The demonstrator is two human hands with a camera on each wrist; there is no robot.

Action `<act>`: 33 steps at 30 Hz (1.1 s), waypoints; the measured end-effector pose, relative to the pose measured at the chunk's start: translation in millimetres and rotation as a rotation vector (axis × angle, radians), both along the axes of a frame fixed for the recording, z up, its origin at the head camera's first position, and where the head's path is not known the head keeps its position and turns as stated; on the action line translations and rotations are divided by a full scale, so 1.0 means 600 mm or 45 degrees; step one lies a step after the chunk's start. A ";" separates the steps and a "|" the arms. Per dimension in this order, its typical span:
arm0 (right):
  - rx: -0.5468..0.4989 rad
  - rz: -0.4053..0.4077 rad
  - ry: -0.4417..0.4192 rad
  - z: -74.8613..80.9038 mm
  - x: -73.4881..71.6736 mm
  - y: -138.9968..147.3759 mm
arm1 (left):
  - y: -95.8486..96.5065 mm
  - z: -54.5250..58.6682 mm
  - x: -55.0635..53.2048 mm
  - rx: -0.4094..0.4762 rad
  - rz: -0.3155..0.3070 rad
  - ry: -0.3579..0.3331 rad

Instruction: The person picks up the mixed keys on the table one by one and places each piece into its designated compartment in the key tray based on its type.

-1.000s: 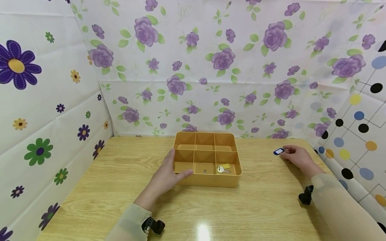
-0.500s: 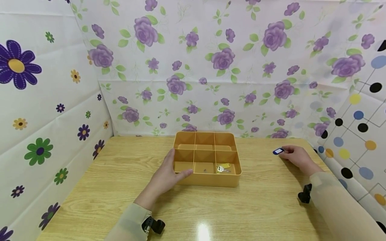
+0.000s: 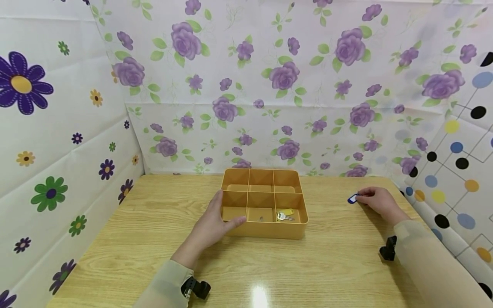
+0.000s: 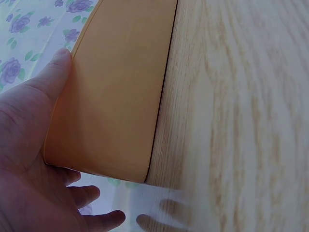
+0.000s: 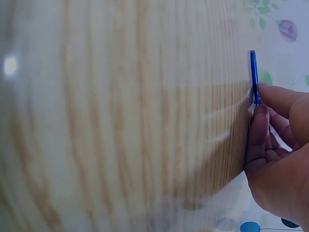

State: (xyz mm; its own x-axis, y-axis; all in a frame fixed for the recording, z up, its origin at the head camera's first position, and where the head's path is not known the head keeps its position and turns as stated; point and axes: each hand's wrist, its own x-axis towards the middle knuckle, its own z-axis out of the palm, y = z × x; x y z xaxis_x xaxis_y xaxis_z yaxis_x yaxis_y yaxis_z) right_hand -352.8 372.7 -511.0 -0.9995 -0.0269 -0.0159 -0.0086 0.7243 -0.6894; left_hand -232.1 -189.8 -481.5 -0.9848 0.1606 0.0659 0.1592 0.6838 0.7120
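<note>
An orange box (image 3: 265, 230) with several compartments stands on the wooden table. My left hand (image 3: 212, 224) rests at its front left corner, the thumb on the front rim and the fingers along the left side. The left wrist view shows the thumb (image 4: 57, 72) at the box's rim, the fingers loosely extended past the corner. Over at the right, my right hand (image 3: 381, 203) pinches a blue key tag (image 3: 352, 198) with a white label. Seen edge-on in the right wrist view, the tag (image 5: 254, 70) stands upright between thumb and forefinger. Anything attached to it is hidden.
In the front right compartment lie a silver key (image 3: 284, 216) and a yellow tag (image 3: 288, 211). A tiny grey object (image 3: 261, 218) is in the front middle one. Patterned cloth (image 3: 246, 85) borders the table (image 3: 154, 222) at the back and both sides.
The blue key tag has turned in my right hand and sits slightly lower, more of it covered by the fingers. My left hand and the box have stayed in place.
</note>
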 end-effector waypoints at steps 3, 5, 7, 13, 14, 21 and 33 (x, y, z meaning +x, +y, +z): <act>0.014 -0.007 0.003 -0.001 0.000 0.000 | 0.000 -0.001 0.000 0.002 0.000 0.000; 0.018 -0.014 0.004 -0.001 0.001 0.000 | 0.000 -0.001 0.000 0.004 0.000 0.002; 0.020 -0.019 0.006 -0.001 0.000 -0.001 | 0.000 -0.001 0.000 0.007 0.001 0.002; 0.044 -0.031 0.021 0.000 0.001 -0.002 | 0.000 0.000 0.000 0.002 0.002 0.000; 0.044 -0.031 0.021 0.000 0.001 -0.002 | 0.000 0.000 -0.001 0.001 0.003 0.001; 0.052 -0.043 0.018 -0.002 0.001 -0.003 | 0.000 -0.001 -0.001 0.003 0.005 0.008; -0.014 -0.082 0.007 -0.007 0.003 -0.009 | 0.000 -0.001 -0.001 0.003 0.005 0.015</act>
